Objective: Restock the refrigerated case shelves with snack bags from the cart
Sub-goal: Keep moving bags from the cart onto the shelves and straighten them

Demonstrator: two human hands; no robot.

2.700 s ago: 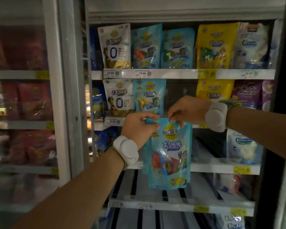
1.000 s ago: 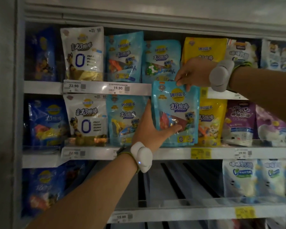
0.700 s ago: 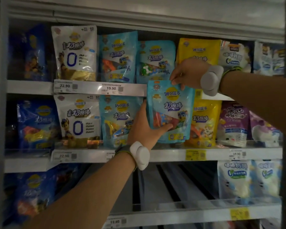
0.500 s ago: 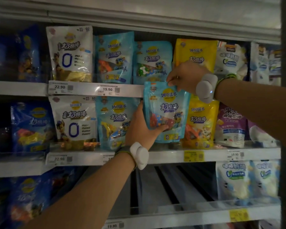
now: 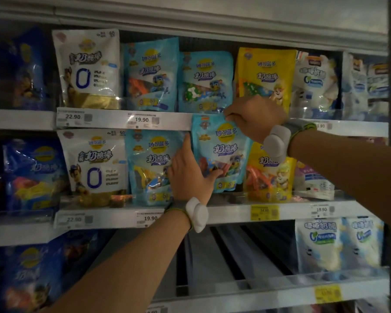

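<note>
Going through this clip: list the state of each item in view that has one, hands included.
light blue bag: upright, held by both hands in the middle shelf gap.
left hand: grips the bag's lower left side.
right hand: pinches the bag's top edge.
middle shelf: stocked, bags upright.
top shelf: stocked, bags upright.
lower shelf: mostly bare, white bags at right.

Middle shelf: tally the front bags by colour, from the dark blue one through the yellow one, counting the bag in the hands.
Dark blue: 1, dark blue bag
White: 1, white bag
Light blue: 2, shelved light blue bag and held light blue bag
Yellow: 1, yellow bag
Total: 5
</note>
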